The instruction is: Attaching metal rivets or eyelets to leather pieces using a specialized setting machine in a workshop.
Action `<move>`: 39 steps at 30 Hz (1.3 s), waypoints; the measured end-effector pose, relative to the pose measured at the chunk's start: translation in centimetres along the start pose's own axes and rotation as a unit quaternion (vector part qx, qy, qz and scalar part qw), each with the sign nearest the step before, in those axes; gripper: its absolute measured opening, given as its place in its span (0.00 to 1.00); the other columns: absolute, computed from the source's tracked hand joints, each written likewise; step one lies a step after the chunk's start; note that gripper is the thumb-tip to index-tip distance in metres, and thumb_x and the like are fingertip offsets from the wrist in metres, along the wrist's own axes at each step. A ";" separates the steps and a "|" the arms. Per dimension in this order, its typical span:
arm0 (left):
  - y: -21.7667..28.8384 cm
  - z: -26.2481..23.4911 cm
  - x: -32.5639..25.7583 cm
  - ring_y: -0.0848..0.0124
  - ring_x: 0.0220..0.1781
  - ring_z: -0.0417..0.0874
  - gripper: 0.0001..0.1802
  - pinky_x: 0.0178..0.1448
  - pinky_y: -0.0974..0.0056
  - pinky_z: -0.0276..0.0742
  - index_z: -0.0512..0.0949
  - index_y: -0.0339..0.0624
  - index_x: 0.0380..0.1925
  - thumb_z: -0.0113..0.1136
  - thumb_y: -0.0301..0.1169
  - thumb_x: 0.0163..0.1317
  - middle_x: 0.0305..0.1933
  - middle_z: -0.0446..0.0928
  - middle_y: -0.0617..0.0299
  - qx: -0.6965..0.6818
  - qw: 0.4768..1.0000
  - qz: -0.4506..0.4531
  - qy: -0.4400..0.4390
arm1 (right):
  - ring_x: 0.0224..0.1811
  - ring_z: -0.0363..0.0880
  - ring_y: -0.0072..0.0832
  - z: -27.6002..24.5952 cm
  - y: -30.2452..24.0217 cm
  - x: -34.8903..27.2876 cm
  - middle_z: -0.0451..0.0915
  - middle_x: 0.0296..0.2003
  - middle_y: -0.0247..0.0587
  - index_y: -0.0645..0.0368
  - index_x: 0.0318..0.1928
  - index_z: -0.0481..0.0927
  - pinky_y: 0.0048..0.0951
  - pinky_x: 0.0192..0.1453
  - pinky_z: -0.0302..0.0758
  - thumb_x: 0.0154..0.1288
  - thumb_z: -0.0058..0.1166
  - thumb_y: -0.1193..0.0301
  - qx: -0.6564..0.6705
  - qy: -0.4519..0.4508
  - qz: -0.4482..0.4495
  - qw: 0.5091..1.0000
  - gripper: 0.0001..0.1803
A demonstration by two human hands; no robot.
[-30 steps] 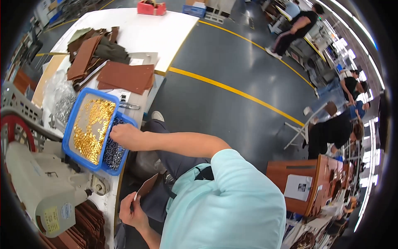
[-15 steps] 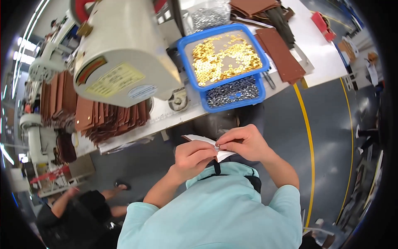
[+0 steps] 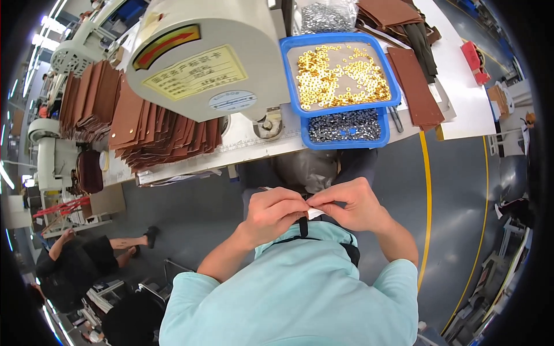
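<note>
Close to my body, below the table edge, my two hands meet fingertip to fingertip. My left hand (image 3: 272, 214) is closed in a pinch, and so is my right hand (image 3: 351, 206). Between them is a small white-faced piece (image 3: 314, 213), mostly covered by my fingers. Any small part at the fingertips is too hidden to make out. Beyond my hands, on the table, a blue tray (image 3: 293, 86) holds gold ring-shaped fasteners (image 3: 317, 78). It overlaps a second blue tray (image 3: 345, 145) of dark metal parts.
A large cream machine head (image 3: 196, 69) stands at the table's near edge. Stacks of brown leather pieces (image 3: 156, 130) lie left of it. More brown pieces (image 3: 415, 86) lie right of the trays. A seated person (image 3: 81, 259) is at the lower left.
My view has shifted, so the table things sit farther right. My hands have drawn together and now cover more of the white piece, which showed a brown edge before.
</note>
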State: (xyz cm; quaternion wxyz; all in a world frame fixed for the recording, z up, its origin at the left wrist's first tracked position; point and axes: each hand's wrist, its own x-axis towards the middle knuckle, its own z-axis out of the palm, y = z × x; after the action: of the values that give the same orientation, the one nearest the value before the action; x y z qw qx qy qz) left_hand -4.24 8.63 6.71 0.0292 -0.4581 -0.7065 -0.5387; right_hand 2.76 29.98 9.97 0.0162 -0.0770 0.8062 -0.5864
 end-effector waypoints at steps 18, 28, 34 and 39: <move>3.2 -1.3 -5.5 0.61 0.37 0.84 0.05 0.40 0.58 0.80 0.86 0.42 0.29 0.71 0.27 0.51 0.33 0.84 0.61 -0.030 0.964 -0.222 0.140 | 0.35 0.87 0.29 4.2 -2.4 2.7 0.89 0.34 0.48 0.68 0.41 0.87 0.27 0.44 0.82 0.50 0.73 0.80 -0.070 -0.109 -0.107 0.986 0.15; 3.3 -2.9 -4.3 0.56 0.44 0.85 0.09 0.50 0.55 0.82 0.87 0.44 0.39 0.66 0.28 0.57 0.38 0.86 0.56 -0.008 0.979 -0.195 0.054 | 0.29 0.87 0.33 4.6 -0.2 2.4 0.87 0.29 0.44 0.60 0.33 0.86 0.29 0.34 0.82 0.46 0.75 0.77 -0.101 -0.018 -0.099 0.990 0.12; 2.3 -2.8 -3.7 0.58 0.46 0.85 0.32 0.51 0.56 0.81 0.81 0.41 0.55 0.78 0.36 0.49 0.43 0.86 0.57 0.075 0.980 -0.181 -0.040 | 0.27 0.85 0.37 5.9 2.8 2.2 0.85 0.28 0.38 0.57 0.31 0.79 0.34 0.29 0.80 0.43 0.67 0.84 -0.060 0.010 -0.234 0.970 0.14; 1.0 -1.0 -2.4 0.60 0.35 0.87 0.25 0.42 0.60 0.83 0.84 0.39 0.51 0.77 0.33 0.51 0.35 0.86 0.57 0.015 0.981 -0.173 -0.084 | 0.25 0.83 0.37 5.1 3.8 0.3 0.82 0.26 0.40 0.59 0.29 0.76 0.33 0.25 0.77 0.46 0.60 0.88 -0.070 0.087 -0.225 0.968 0.12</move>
State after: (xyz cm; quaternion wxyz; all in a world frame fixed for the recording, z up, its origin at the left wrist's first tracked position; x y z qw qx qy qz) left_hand -2.62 6.39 6.64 -0.1165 -0.3725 -0.7830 -0.4843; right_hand 2.68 26.22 4.82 -0.1914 -0.2063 0.8055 -0.5215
